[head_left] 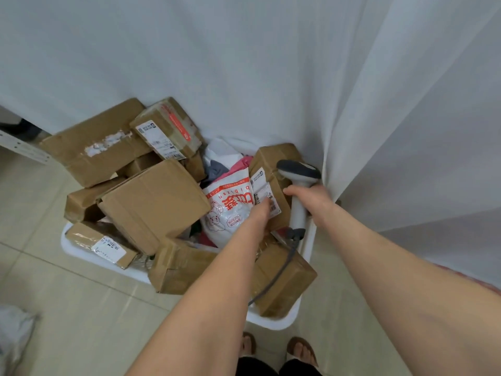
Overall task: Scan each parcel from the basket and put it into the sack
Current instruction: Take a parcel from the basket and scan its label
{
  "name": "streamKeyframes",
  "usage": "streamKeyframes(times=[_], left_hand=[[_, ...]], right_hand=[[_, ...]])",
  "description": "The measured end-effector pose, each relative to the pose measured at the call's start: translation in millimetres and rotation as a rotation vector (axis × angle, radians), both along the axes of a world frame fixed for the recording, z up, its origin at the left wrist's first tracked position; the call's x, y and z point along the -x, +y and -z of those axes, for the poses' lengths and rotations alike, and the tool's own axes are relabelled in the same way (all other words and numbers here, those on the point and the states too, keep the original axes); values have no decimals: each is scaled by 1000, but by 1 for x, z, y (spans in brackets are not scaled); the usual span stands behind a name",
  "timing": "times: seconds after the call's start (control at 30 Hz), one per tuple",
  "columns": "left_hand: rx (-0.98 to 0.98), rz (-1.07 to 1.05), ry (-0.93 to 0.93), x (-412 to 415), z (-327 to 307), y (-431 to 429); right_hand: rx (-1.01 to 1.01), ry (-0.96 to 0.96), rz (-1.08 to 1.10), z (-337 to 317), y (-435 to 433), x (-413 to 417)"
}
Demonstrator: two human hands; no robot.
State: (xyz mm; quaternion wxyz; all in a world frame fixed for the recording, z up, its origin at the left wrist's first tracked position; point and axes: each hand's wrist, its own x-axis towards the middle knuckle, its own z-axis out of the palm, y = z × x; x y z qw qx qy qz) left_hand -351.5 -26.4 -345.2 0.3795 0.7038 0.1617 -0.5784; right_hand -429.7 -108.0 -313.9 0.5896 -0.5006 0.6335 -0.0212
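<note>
Left grip (261, 210) lies on the labelled box (273, 156), clasping or not I cannot tell; right grip (309, 196) wraps the scanner (298, 169) handle; in the heaped basket (271, 322) that box sits against the right edge; lifting could snag the trailing cable (283, 265) or drag the pouch (230, 210); its long axis runs near-to-far, label up.

1 wide-angle head view, looking steeply down from standing height onto the basket (273, 322) just ahead.
</note>
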Motion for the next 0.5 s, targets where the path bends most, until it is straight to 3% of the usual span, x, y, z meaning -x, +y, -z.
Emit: streamKeyframes(times=[0.23, 0.5], left_hand=[[49, -27, 16, -2, -5, 14], [125, -64, -97, -30, -107, 41]], right_hand=[[-40, -120, 94, -17, -1, 7], [-63, -152, 226, -95, 27, 7]])
